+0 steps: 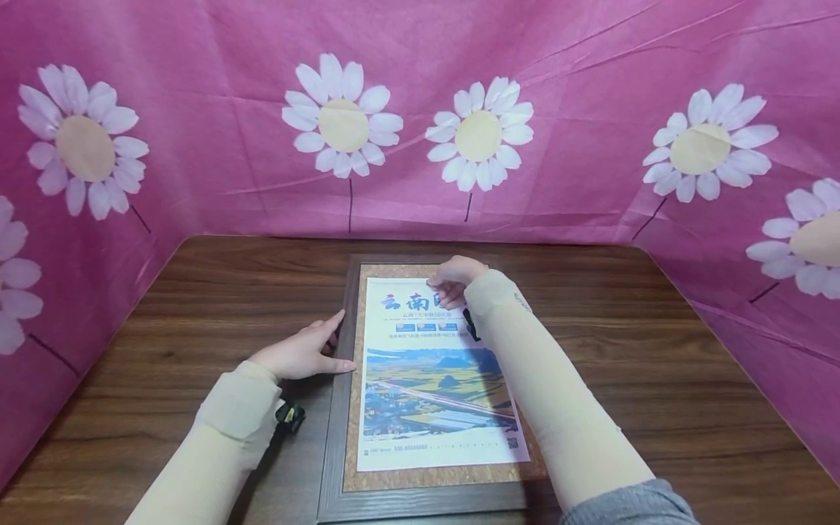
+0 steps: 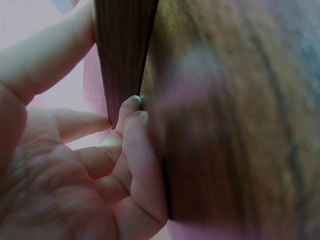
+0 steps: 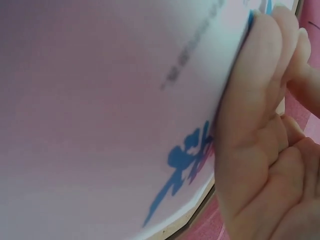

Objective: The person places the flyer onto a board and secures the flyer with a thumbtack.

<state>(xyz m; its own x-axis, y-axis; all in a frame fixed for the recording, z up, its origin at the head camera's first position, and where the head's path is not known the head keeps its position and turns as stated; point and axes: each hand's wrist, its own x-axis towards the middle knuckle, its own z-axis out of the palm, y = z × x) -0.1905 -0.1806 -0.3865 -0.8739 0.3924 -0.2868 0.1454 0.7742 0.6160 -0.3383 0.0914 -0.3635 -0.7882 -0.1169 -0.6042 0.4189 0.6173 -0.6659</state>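
A printed poster (image 1: 433, 394) with blue lettering and a landscape picture lies on a dark-framed cork board (image 1: 394, 477). Along the board's left side is my left hand (image 1: 305, 348), its thumb at the frame. The left wrist view shows this hand's fingertips (image 2: 134, 102) against the frame's outer side (image 2: 120, 55), low by the tabletop. Over the poster's upper part, covering some of the lettering, is my right hand (image 1: 456, 281). From the right wrist, the side of that hand (image 3: 255, 130) rests along the white paper (image 3: 100, 125), fingers loosely bent.
The board lies on a brown wood-grain table (image 1: 197, 306). Pink cloth (image 1: 420, 29) printed with large white daisies rises behind and at both sides. My right forearm (image 1: 558, 408) crosses the board's right side and hides part of it.
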